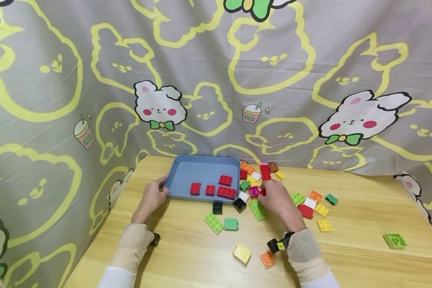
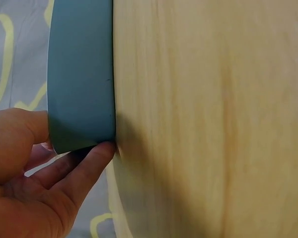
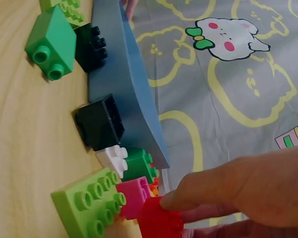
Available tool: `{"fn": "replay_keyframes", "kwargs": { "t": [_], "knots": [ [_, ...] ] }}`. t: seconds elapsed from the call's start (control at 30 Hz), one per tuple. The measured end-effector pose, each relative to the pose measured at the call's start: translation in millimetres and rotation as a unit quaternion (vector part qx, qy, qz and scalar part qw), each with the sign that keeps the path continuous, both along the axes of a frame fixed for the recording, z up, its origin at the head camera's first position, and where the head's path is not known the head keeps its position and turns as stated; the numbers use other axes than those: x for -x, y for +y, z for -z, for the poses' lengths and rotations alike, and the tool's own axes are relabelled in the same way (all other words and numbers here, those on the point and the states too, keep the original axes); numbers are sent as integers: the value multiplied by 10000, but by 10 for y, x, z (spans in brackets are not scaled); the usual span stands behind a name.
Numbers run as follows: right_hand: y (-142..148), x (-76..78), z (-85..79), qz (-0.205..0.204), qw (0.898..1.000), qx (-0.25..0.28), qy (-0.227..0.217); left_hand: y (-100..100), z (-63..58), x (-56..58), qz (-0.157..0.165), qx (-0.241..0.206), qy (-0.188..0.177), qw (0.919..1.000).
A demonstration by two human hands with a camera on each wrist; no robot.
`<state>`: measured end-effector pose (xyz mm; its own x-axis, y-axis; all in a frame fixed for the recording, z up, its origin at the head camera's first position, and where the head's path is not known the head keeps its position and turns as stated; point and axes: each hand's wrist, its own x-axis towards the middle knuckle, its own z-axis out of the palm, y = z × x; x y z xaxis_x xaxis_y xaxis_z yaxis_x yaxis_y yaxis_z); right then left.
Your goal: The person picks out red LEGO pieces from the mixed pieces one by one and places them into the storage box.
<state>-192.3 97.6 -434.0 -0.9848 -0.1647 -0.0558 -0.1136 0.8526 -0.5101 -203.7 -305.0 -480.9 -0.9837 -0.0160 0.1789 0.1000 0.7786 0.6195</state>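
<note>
My left hand [image 1: 153, 196] grips the near left corner of a blue tray [image 1: 187, 160]. In the left wrist view its thumb lies at the rim and a fingertip touches the lower edge of the tray wall [image 2: 82, 74]. Several red bricks [image 1: 226, 192] lie in the tray's near right part. My right hand [image 1: 276, 197] is among loose bricks to the right of the tray. In the right wrist view it pinches a red brick [image 3: 159, 220] between thumb and fingers, beside a magenta brick [image 3: 134, 197] and a light green brick [image 3: 89, 201]. The hand hides part of the held brick.
Black bricks [image 1: 239, 205] stand against the tray's near side. A green brick [image 1: 231, 224], a yellow brick [image 1: 242, 254] and an orange brick [image 1: 267, 259] lie nearer on the wooden table [image 1: 187, 256]. More bricks are scattered right. A patterned curtain [image 1: 201, 132] hangs behind the table.
</note>
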Motion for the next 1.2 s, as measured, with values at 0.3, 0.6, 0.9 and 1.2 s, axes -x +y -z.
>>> {"fn": "replay_keyframes", "kwargs": {
  "t": [0.3,0.6,0.9,1.2],
  "knots": [
    [-53,132,-163,-443,9976,-82,518,-21,-21,-12,-73,-12,-76,9999],
    [-489,339,-296,-1547,9808,-220,1171,-8,-26,-5,-67,-39,-69,9999],
    [-972,524,-243,-2443,9628,-212,1130,13,-14,-3,-85,-98,-97,9999],
    [-1370,589,-220,-2755,9542,-354,1115,4,1,9,-61,-136,-40,9999]
  ]
}}
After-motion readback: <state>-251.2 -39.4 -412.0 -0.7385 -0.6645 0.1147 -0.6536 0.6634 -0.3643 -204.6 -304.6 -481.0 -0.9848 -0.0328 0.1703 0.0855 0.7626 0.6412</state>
